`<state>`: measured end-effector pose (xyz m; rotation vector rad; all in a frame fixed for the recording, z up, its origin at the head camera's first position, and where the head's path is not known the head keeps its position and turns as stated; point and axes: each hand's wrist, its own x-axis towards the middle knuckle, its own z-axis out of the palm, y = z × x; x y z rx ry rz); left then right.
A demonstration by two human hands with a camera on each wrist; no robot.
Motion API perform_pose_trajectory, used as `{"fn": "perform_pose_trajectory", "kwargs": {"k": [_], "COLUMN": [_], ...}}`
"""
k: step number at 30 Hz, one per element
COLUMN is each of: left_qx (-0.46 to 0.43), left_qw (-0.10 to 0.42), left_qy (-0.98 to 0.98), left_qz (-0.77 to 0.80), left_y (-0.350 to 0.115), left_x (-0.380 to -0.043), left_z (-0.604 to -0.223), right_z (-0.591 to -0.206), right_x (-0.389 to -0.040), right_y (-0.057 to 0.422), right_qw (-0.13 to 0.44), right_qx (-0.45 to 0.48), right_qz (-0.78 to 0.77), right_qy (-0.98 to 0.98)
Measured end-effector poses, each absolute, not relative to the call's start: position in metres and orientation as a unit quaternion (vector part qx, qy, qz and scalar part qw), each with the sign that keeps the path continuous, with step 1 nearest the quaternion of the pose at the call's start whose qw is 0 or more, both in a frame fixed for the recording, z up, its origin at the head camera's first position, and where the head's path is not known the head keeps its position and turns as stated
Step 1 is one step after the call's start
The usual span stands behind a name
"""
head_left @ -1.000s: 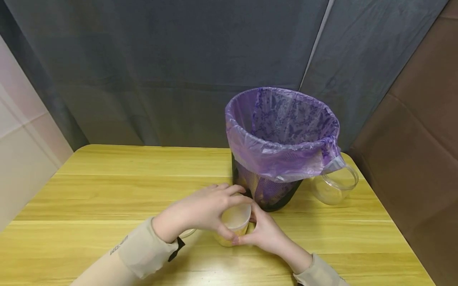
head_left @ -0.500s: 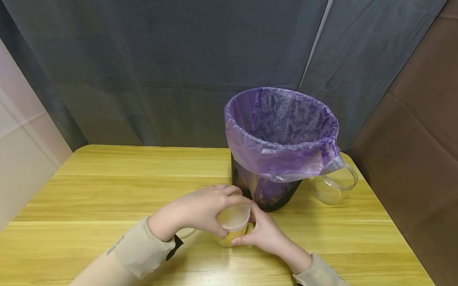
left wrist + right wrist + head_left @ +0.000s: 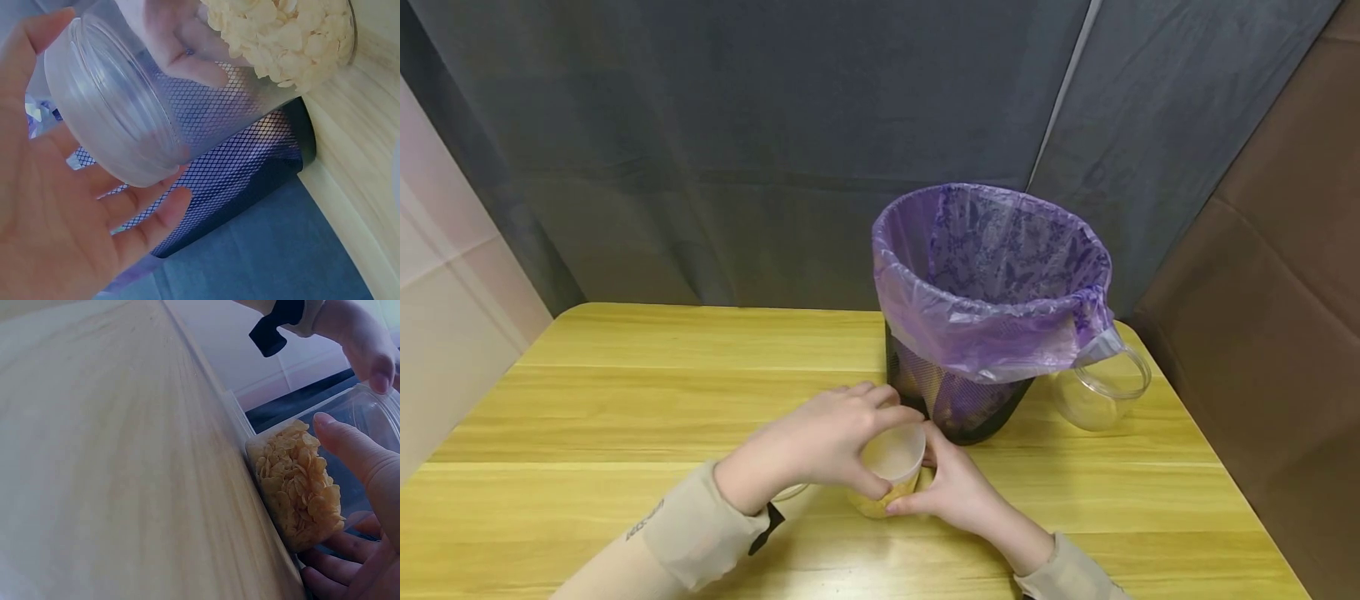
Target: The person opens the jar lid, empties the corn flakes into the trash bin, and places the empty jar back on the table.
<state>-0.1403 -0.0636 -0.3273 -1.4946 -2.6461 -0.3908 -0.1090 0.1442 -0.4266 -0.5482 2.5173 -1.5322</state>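
A clear plastic jar [image 3: 294, 481] stands on the table, its lower part filled with yellowish flakes that look like cornflakes. Its translucent screw lid [image 3: 94, 119] sits on the rim. My left hand [image 3: 831, 442] reaches over the top, fingers curved round the lid and thumb at its near side. Lower down, my right hand [image 3: 958, 487] grips the jar's body, with the thumb in front and fingers behind. In the head view the left hand hides the jar's left side.
Just behind the jar stands a black mesh bin [image 3: 955, 400] lined with a purple bag [image 3: 992, 333]. To its right is an open clear jar [image 3: 1093, 404]. A clear round rim [image 3: 792, 492] shows partly behind my left wrist. The wooden table [image 3: 662, 400] ends at curtains.
My left thumb has shifted left along the lid's near side, then slightly back right. The right hand and the jar have stayed nearly in place.
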Motion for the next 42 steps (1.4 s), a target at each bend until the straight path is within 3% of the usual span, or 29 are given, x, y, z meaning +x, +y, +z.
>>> {"fn": "perform_pose_trajectory", "kwargs": {"k": [16,42], "left_qx": [-0.436,-0.350], "left_qw": [0.154,0.159], "left_qy": [-0.880,-0.913], "left_qz": [-0.106,-0.134], "left_y": [-0.057,-0.073], "left_x": [-0.137,-0.151], "left_z": [-0.332,-0.323], "right_z": [-0.426,-0.424], "right_x": [-0.110,-0.108], "right_y": [0.142,0.143], "right_qw": [0.073,0.071], "right_qx": [-0.184,-0.176], "right_qz": [-0.512,-0.512], "right_qy": [0.836,0.837]}}
